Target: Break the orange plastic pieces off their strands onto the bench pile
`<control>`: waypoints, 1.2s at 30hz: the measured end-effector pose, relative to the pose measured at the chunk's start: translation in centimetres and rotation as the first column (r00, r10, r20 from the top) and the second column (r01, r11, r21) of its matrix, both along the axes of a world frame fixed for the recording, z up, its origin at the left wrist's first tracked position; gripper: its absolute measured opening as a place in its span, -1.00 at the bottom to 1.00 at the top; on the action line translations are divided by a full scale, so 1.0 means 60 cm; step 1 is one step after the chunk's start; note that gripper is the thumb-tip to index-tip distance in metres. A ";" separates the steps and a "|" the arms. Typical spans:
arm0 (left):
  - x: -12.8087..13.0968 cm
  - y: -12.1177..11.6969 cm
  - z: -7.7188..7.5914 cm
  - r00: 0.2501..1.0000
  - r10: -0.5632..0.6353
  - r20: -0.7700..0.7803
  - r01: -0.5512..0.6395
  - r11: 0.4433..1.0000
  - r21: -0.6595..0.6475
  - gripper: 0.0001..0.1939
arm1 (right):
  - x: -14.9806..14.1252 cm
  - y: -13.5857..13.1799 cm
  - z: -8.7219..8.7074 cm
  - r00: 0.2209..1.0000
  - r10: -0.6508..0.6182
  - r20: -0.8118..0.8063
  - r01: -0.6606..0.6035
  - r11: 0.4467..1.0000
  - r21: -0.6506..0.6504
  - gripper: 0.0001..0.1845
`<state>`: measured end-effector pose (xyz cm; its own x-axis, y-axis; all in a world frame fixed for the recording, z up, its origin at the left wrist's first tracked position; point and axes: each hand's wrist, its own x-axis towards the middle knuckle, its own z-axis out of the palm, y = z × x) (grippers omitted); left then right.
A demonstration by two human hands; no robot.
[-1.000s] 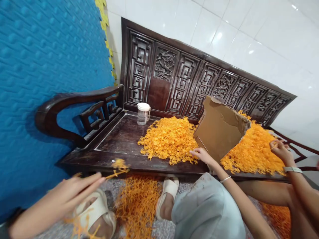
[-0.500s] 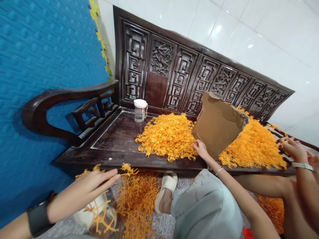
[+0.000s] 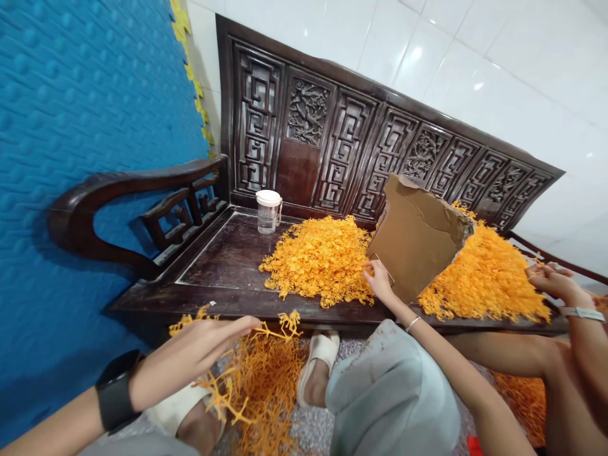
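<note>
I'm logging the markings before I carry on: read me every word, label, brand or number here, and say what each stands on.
There is none that I can read.
Cup: no lettering visible.
Cardboard: no print on the side in view.
Bench back: carved patterns, no words.
Black watch: no readable text.

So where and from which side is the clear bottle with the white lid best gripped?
Grip the bottle around its clear body, below the lid, probably from the front left. It stands upright; the pale strap loop and orange pile are to its right, and the dark carved wooden backrest rises behind.
</note>
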<state>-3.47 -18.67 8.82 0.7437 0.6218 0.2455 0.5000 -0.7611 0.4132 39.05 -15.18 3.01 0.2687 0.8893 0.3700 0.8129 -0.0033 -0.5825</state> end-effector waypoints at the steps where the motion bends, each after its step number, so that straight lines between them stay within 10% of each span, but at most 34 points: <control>1: 0.000 0.001 0.002 1.000 -0.026 -0.011 0.026 1.000 -0.014 -0.67 | -0.009 -0.001 0.007 0.999 0.041 -0.022 -0.041 0.999 -0.011 -0.86; 6: 0.001 0.003 0.013 0.993 -0.105 -0.061 0.102 0.994 -0.048 -0.55 | -0.072 -0.015 0.042 0.902 0.384 -0.200 -0.424 0.875 -0.234 -0.81; 13: 0.001 0.005 0.006 0.990 -0.142 -0.001 0.142 0.989 -0.030 -0.60 | -0.171 -0.051 0.066 0.395 0.586 -0.707 -0.915 0.185 -0.358 -0.46; 16: 0.003 0.007 0.002 0.990 -0.136 0.033 0.135 0.991 0.017 -0.64 | -0.204 -0.059 0.065 0.275 0.551 -0.788 -0.954 0.055 -0.295 -0.32; 25: 0.012 0.003 0.007 0.995 -0.096 -0.014 0.097 0.993 0.063 -0.67 | -0.287 -0.088 0.091 0.300 0.491 -0.818 -0.946 0.047 -0.319 -0.51; 36: 0.023 0.003 0.018 0.999 -0.047 -0.017 0.048 0.997 0.055 -0.69 | -0.336 -0.082 0.092 0.356 0.722 -0.594 -0.883 0.051 -0.467 -0.61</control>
<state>-2.11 -18.47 9.92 0.7761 0.5715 0.2666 0.4688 -0.8056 0.3622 18.86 -20.07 8.55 -0.8029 0.4948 -0.3324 0.4708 0.1844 -0.8627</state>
